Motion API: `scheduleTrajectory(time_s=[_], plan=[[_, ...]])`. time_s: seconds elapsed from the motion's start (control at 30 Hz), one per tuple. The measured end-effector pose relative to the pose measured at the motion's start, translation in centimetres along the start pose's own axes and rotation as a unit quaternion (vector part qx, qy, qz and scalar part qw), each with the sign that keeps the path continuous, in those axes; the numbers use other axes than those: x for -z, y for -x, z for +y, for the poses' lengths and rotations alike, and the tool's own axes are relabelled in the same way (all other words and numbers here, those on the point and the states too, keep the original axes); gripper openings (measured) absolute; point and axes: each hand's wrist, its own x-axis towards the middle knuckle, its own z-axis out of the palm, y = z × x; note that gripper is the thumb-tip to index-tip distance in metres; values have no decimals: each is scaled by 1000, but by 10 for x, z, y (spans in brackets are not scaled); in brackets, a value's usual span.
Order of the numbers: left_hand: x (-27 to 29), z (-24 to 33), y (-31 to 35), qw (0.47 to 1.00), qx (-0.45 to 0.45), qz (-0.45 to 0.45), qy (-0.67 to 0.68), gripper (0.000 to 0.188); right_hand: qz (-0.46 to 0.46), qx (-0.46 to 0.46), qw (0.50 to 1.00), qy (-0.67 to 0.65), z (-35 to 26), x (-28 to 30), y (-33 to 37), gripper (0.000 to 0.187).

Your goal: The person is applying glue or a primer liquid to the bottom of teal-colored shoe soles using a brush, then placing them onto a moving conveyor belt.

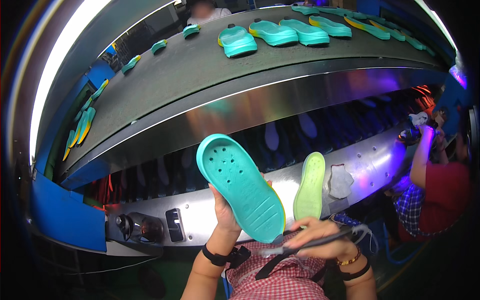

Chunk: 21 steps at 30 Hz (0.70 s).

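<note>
My left hand [223, 210] grips a teal shoe sole [245, 190] from beneath. It holds the sole tilted, with the inner face up, showing small holes at one end and ridges at the other. My right hand [320, 240] is closed round a slim brush-like tool [327, 239] with a dark handle. That hand is at the sole's lower end; motion blurs the tool's tip, so whether it touches the sole is unclear. A yellow-green sole [309, 187] lies on the metal ledge [200, 209], just beyond my right hand.
Beyond the ledge, a dark conveyor belt [200, 75] carries several teal-and-yellow soles [272, 32]. A lower level with dim soles runs beneath it. A white scrap [341, 181], a phone [175, 225] and a dark pot [145, 226] rest on the ledge. A co-worker [442, 195] works at right.
</note>
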Motion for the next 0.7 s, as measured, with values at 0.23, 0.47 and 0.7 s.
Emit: scheduleTrajectory(time_s=[0.23, 0.47, 0.7], plan=[[-44, -18, 21, 997, 27, 68, -20, 82, 227, -51, 885, -402, 12, -27, -13, 20], [-33, -21, 23, 991, 58, 121, -8, 75, 175, -31, 984, -20, -2, -23, -13, 19], [-16, -23, 19, 992, 71, 107, -20, 69, 128, 1, 990, -51, -16, -3, -21, 24]])
